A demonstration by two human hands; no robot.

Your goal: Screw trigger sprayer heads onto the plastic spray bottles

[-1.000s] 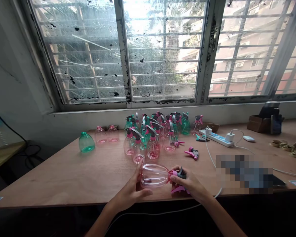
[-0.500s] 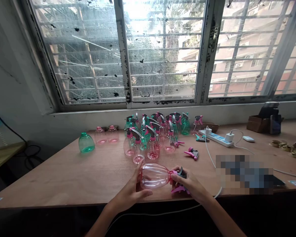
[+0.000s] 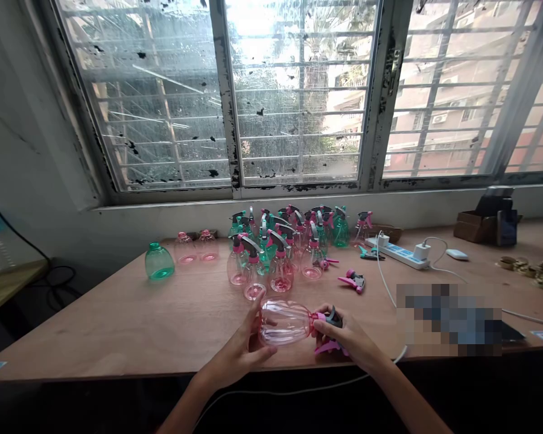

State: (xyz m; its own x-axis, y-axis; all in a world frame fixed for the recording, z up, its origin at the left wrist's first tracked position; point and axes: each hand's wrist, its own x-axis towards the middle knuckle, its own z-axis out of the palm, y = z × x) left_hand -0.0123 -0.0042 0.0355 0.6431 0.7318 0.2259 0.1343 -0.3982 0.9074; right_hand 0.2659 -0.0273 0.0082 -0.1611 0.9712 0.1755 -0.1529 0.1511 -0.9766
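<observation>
My left hand (image 3: 235, 354) cupped round base of one clear pink plastic bottle (image 3: 284, 323), sideways, lower centre; right hand (image 3: 349, 337) closed on its pink-and-grey spray head (image 3: 333, 318). Mid-left: two open-necked pink bottles (image 3: 185, 252), one rounded green bottle (image 3: 159, 264).

The single camera sat on the person's head, above and behind the near edge of the wooden worktable (image 3: 117, 325); it looked forward and down across the tabletop, toward the barred sliding window (image 3: 301, 102), which took up the top of the view; the left hand (image 3: 235, 355) and right hand (image 3: 352, 339) came nearest, low and about central, with the trigger spray bottles (image 3: 280, 274) farther off beyond them; the wide field reached from the side wall (image 3: 31, 120) at left to the cardboard box (image 3: 474, 226) at right.
</observation>
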